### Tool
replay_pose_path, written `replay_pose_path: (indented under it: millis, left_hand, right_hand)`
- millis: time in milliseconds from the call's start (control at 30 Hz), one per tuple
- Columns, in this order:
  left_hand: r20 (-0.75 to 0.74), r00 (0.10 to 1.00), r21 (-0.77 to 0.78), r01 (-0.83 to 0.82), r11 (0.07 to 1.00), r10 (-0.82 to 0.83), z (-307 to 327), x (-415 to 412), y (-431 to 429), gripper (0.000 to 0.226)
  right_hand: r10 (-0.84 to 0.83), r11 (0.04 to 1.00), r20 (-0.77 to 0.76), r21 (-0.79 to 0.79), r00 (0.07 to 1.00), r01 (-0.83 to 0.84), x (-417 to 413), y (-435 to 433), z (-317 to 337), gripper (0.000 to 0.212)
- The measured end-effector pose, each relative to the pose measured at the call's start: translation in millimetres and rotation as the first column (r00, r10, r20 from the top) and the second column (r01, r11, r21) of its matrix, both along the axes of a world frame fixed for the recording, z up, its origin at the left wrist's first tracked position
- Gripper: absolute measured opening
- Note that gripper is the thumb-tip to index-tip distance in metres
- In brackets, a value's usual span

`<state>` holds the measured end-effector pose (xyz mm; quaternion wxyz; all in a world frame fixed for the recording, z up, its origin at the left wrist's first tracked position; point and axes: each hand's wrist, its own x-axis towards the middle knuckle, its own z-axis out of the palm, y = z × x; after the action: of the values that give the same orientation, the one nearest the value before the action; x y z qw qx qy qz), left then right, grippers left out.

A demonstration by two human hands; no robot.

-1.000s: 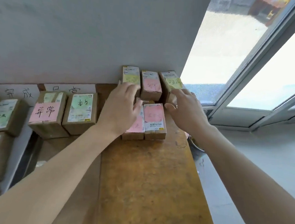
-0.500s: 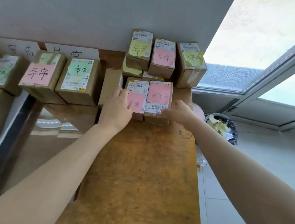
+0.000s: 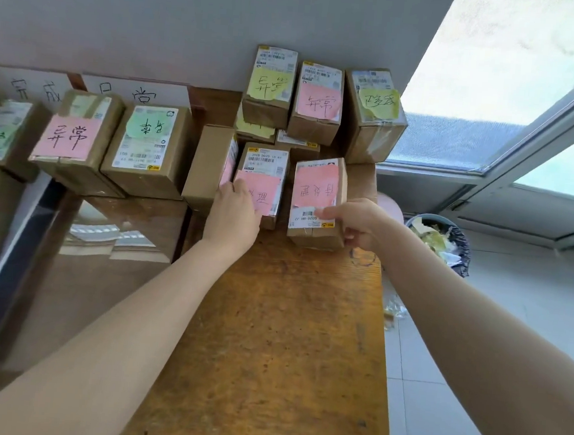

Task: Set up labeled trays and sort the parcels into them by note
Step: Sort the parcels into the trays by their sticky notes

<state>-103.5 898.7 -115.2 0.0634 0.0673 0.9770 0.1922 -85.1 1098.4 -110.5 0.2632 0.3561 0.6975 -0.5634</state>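
Observation:
Small cardboard parcels with coloured handwritten notes are stacked against the wall at the far end of a wooden table [image 3: 276, 336]. My right hand [image 3: 357, 223] grips the front right parcel [image 3: 316, 199], which bears a pink note; it sits tilted, apart from its neighbour. My left hand [image 3: 232, 213] rests on the pink-noted parcel [image 3: 264, 181] beside it, fingers over the note. Behind them stand a yellow-noted parcel [image 3: 270, 85], a pink-noted parcel [image 3: 318, 101] and another yellow-noted parcel [image 3: 376, 111]. A plain carton [image 3: 209, 163] stands on its side to the left.
To the left, a pink-noted parcel [image 3: 73, 138] and a green-noted parcel [image 3: 147, 141] sit below white handwritten labels [image 3: 134, 93] on the wall. More parcels line the far left edge. A bin [image 3: 441, 239] full of paper stands on the tiled floor at the right, below a window.
The right hand has closed round the front right parcel and drawn it right and toward me, opening a gap beside the left parcel. The left hand stays on its parcel.

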Motion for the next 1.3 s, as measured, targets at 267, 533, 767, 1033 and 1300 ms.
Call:
replay_pose_path:
  millis: [267, 533, 767, 1033, 1300]
  left_hand:
    - [0.121, 0.985, 0.063, -0.133, 0.989, 0.125, 2, -4, 15, 0.037]
    - [0.443, 0.881, 0.346, -0.339, 0.875, 0.167, -14, -13, 17, 0.049]
    - [0.719, 0.693, 0.519, -0.585, 0.623, 0.052, -15, -9, 14, 0.060]
    - [0.738, 0.673, 0.592, -0.613, 0.524, -0.046, 5, 1, 4, 0.057]
    - [0.619, 0.738, 0.736, -0.426, 0.526, -0.269, 58, 13, -42, 0.038]
  right_hand:
    - [-0.011, 0.998, -0.059, -0.062, 0.998, 0.007, 9, 9, 3, 0.031]
    - [0.002, 0.999, -0.065, -0.048, 0.998, -0.005, 21, 12, 5, 0.030]
    - [-0.019, 0.994, -0.074, -0.110, 0.997, 0.011, 36, 20, 11, 0.045]
    - [0.011, 0.997, -0.165, -0.071, 0.986, -0.023, 54, 19, 40, 0.048]
    - [-0.018, 0.998, -0.278, -0.058, 0.960, 0.002, 74, -13, 86, 0.046]
